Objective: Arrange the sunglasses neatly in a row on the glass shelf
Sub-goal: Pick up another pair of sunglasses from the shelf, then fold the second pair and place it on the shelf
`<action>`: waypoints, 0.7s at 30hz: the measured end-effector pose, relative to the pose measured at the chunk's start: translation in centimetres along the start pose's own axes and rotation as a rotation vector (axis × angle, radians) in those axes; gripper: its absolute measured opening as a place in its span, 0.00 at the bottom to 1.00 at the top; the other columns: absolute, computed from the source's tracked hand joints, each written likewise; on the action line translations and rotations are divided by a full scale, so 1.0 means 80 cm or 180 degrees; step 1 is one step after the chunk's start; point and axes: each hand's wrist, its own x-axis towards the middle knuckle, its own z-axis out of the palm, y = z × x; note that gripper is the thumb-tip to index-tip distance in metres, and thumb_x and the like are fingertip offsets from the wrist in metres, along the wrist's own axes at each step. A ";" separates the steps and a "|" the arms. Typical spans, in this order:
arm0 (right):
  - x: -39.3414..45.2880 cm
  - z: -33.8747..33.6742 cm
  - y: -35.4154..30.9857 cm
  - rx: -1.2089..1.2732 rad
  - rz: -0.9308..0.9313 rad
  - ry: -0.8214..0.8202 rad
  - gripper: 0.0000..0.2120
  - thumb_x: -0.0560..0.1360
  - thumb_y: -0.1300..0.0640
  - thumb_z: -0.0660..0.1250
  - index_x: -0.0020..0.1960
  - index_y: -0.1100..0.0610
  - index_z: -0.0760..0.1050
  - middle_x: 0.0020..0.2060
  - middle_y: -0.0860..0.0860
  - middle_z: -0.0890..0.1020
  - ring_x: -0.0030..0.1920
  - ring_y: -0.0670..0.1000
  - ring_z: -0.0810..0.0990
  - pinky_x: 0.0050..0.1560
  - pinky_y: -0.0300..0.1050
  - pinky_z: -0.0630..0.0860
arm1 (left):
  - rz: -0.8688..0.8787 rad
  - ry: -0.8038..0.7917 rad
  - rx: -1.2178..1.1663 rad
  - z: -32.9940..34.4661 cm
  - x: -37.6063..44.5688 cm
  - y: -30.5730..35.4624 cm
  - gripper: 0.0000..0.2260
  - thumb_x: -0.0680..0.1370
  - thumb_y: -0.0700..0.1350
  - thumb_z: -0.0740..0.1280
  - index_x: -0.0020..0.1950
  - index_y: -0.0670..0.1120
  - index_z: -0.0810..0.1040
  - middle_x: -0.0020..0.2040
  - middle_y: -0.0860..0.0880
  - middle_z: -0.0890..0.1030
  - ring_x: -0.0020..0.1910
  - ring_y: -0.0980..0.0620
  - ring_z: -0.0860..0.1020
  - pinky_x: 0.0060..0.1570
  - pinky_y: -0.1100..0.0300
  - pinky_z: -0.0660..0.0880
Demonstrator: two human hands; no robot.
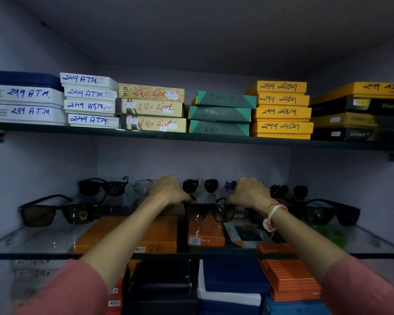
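On the upper shelf in front of you, the white boxes carry blue handwriting ending in "A.T.M." The black box at the right reads "ORBIT". Below the glass shelf, you can read "MULTI" on the orange box, "BALISI" on the striped orange box, and "DIESEL" on a dark box. The other handwritten marks stay unclear.

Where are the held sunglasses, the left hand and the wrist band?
held sunglasses [210,211], head view, front lenses
left hand [171,189], head view, back of hand
wrist band [272,215], head view, strands on right wrist
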 end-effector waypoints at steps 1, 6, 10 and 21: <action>-0.001 -0.002 -0.001 -0.0085 0.0004 -0.0017 0.16 0.69 0.45 0.72 0.43 0.57 0.73 0.42 0.53 0.78 0.42 0.55 0.77 0.41 0.45 0.72 | 0.0047 0.0003 -0.0009 -0.002 0.001 -0.002 0.18 0.69 0.59 0.73 0.31 0.45 0.77 0.29 0.51 0.78 0.31 0.53 0.76 0.35 0.57 0.73; 0.003 -0.008 -0.008 -0.0144 0.0007 0.0477 0.24 0.65 0.37 0.74 0.41 0.57 0.73 0.40 0.54 0.78 0.46 0.58 0.82 0.40 0.46 0.73 | -0.0120 0.0443 0.0004 -0.020 0.003 -0.025 0.24 0.70 0.63 0.71 0.29 0.44 0.71 0.28 0.47 0.75 0.28 0.50 0.72 0.30 0.58 0.68; 0.008 -0.006 -0.029 0.0029 -0.0047 0.0636 0.25 0.66 0.36 0.72 0.41 0.60 0.79 0.39 0.54 0.82 0.41 0.57 0.81 0.38 0.45 0.73 | -0.0360 0.0240 0.0529 -0.035 -0.001 -0.044 0.22 0.70 0.61 0.71 0.48 0.43 0.77 0.51 0.43 0.82 0.50 0.44 0.81 0.46 0.55 0.76; 0.021 0.014 -0.081 0.0992 -0.0569 0.0450 0.14 0.72 0.47 0.72 0.48 0.57 0.85 0.45 0.56 0.86 0.46 0.57 0.84 0.49 0.54 0.82 | 0.0042 0.0359 0.0015 -0.057 -0.006 -0.087 0.06 0.70 0.46 0.77 0.44 0.50 0.83 0.47 0.50 0.84 0.50 0.49 0.82 0.51 0.51 0.80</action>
